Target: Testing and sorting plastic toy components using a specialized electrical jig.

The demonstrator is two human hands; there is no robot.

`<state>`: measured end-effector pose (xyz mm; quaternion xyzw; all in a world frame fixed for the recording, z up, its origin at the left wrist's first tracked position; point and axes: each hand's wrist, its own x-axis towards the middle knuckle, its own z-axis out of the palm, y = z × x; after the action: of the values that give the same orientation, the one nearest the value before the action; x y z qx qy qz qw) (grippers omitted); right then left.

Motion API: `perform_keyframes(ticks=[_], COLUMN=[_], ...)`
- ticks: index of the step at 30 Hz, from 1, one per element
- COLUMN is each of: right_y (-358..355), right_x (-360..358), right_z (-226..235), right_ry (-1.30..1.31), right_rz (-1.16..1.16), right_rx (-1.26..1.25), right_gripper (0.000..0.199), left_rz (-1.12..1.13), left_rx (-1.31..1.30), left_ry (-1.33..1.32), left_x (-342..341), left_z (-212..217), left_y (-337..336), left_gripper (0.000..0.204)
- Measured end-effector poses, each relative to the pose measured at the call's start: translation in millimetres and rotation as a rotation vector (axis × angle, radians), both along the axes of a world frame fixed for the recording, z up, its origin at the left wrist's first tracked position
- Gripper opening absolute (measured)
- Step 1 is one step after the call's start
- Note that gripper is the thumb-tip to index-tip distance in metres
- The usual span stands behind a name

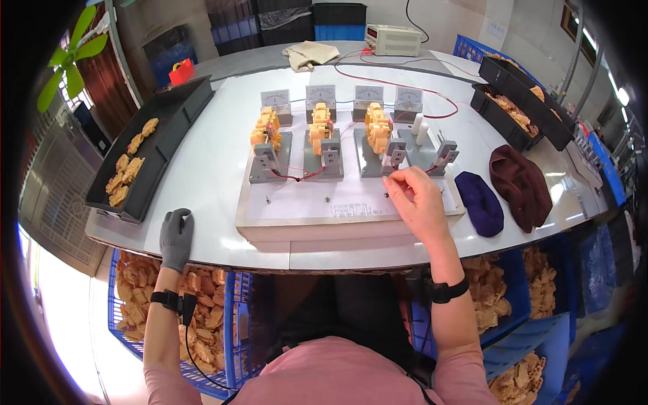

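Observation:
My right hand (420, 204), bare, reaches over the front of a white test board (297, 231). Its fingers are drawn together just before the third grey fixture (368, 164), close to a small toggle switch (387, 195); whatever sits between the fingertips is too small to make out. Yellow plastic gear assemblies stand on three fixtures: a left one (266, 129), a middle one (320, 129) and a right one (378, 129). The rightmost fixture (413, 160) carries white posts instead. My left hand (177, 236), in a grey glove, rests with curled fingers on the table's near left edge.
Left stands a long black tray (158, 162) with several yellow parts; black bins (503, 125) are far right. Panel meters (320, 94) line the board's back, wired to a power supply (393, 40). Dark cloths (520, 189) lie right. Blue crates (233, 331) of parts sit below.

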<state>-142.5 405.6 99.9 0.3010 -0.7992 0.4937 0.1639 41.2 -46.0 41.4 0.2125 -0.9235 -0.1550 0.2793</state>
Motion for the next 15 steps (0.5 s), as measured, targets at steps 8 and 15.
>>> perform_keyframes(ticks=[8, 15], right_y=[-8.3, -10.1], right_x=[-0.3, -0.4], right_z=[-1.7, -6.0], right_ry=[0.04, 0.048], right_rz=[-0.082, -0.107], right_rx=[0.093, 0.137], right_gripper=[0.015, 0.014], left_rz=[0.082, 0.093], left_rx=[0.125, 0.124], left_ry=[0.052, 0.068], left_x=[3.8, 4.3], left_z=[0.8, -1.2], left_y=[6.2, 5.8], left_gripper=[0.017, 0.017])
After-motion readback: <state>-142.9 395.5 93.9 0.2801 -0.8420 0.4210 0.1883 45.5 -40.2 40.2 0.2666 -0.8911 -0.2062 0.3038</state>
